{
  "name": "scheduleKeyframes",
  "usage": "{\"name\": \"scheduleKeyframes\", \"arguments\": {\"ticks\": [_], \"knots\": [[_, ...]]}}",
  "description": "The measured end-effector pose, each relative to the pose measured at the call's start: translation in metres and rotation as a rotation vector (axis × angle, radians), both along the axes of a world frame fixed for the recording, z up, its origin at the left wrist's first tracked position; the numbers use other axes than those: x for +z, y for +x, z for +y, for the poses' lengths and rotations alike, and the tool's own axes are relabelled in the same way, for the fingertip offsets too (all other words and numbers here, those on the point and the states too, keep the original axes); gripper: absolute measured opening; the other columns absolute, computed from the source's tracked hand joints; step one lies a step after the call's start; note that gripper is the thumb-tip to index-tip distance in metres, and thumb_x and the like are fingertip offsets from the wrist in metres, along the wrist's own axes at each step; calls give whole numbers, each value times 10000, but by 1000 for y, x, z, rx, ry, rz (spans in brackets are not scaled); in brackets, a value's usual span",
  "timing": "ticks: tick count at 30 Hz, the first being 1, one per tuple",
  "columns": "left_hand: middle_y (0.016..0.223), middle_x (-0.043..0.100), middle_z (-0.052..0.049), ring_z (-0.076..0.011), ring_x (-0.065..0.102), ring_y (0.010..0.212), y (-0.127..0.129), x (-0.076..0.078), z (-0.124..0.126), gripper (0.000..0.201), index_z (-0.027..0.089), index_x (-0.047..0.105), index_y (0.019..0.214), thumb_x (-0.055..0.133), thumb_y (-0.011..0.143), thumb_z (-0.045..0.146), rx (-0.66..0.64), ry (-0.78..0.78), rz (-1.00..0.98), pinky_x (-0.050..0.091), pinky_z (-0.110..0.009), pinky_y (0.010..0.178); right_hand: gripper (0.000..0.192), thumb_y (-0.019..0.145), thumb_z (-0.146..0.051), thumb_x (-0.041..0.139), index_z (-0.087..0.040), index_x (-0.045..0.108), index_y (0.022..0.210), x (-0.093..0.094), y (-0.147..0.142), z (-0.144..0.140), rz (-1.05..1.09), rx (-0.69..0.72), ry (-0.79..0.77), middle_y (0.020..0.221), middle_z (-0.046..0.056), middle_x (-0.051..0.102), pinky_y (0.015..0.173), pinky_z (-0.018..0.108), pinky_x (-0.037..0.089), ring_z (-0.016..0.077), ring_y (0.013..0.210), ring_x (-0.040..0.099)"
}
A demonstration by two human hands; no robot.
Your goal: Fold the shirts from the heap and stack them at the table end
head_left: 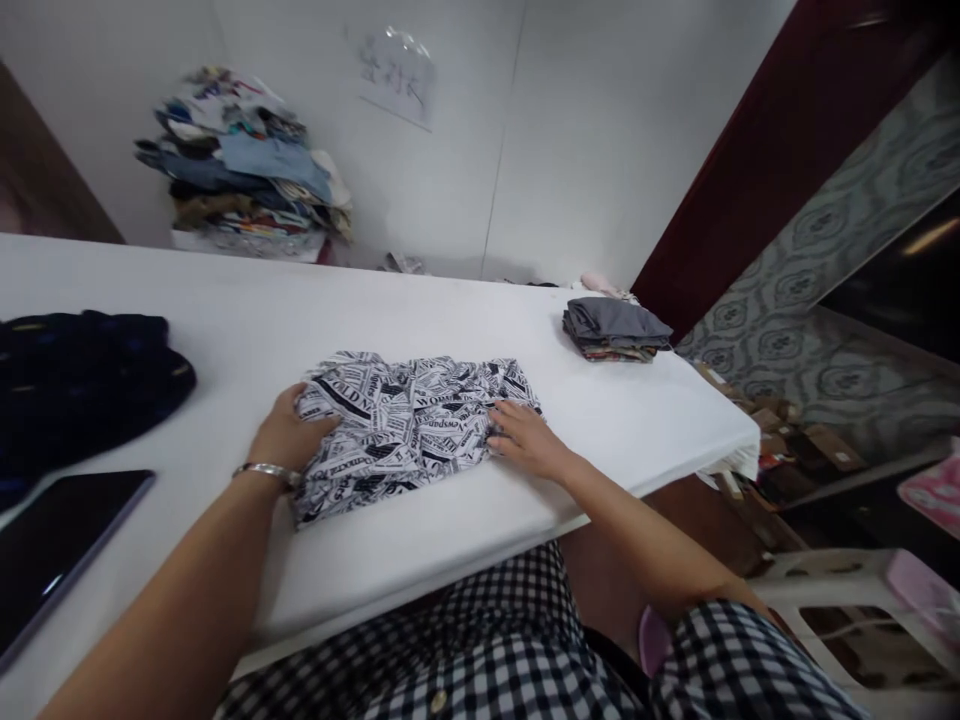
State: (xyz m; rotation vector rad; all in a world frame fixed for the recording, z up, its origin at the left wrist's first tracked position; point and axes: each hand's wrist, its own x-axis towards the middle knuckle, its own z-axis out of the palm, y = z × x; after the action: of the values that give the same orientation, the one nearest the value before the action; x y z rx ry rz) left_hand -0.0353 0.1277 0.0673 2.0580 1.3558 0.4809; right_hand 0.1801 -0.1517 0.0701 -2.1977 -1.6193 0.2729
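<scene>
A piece of white fabric with black newspaper print (pixel 420 420), perhaps a garment, lies folded and slightly wrinkled on the white table before me. At its left edge is my left hand (pixel 289 435), wearing a silver bracelet; the thumb rests on top, and the other fingers curl at the edge, partly hidden by the cloth. Flat on the right part of the print lies my right hand (pixel 529 440), fingers stretched out and holding nothing.
Dark blue clothing (pixel 82 385) lies at left, above a tablet (pixel 64 550). A folded grey stack (pixel 615 325) sits near the right end of the white table (pixel 480 510). Behind the table rises a clothes pile (pixel 247 165). A pale plastic stool (pixel 817 590) and boxes (pixel 817 445) are at right.
</scene>
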Motion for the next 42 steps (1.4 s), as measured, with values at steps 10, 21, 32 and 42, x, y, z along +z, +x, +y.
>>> {"name": "scheduleKeyframes", "arguments": {"ticks": [10, 21, 32, 42], "knots": [[1275, 598, -167, -311, 593, 1133, -2, -4, 1, 801, 176, 378, 1414, 668, 690, 359, 22, -59, -58, 461, -430, 991, 655, 936, -560, 390, -230, 266, 1488, 19, -42, 83, -43, 143, 107, 1587, 68, 172, 1185, 492, 138, 285, 1468, 95], [1302, 585, -160, -296, 570, 1178, -3, 1, -3, 805, 180, 385, 1403, 700, 677, 325, 27, -70, -70, 437, -419, 1021, 580, 936, -460, 439, -175, 391, 1439, 6, -51, 106, 145, 85, 113, 1541, 104, 303, 1178, 449, 184, 245, 1445, 218], [1322, 548, -204, -324, 547, 1199, -7, -3, 1, 917, 123, 372, 1422, 609, 688, 619, 112, -127, -230, 402, -439, 1048, 664, 784, -531, 642, -245, 503, 1366, -20, -72, 121, 1141, -20, 345, 1419, 56, 502, 1123, 400, 325, 213, 1311, 469], [1262, 608, -151, -310, 595, 1132, -7, 4, 2, 827, 147, 440, 1383, 726, 647, 392, 182, -184, -214, 475, -454, 995, 565, 833, -405, 631, -268, 500, 1366, -18, -80, 112, 560, 182, 240, 1508, 50, 378, 1154, 435, 266, 223, 1406, 321]]}}
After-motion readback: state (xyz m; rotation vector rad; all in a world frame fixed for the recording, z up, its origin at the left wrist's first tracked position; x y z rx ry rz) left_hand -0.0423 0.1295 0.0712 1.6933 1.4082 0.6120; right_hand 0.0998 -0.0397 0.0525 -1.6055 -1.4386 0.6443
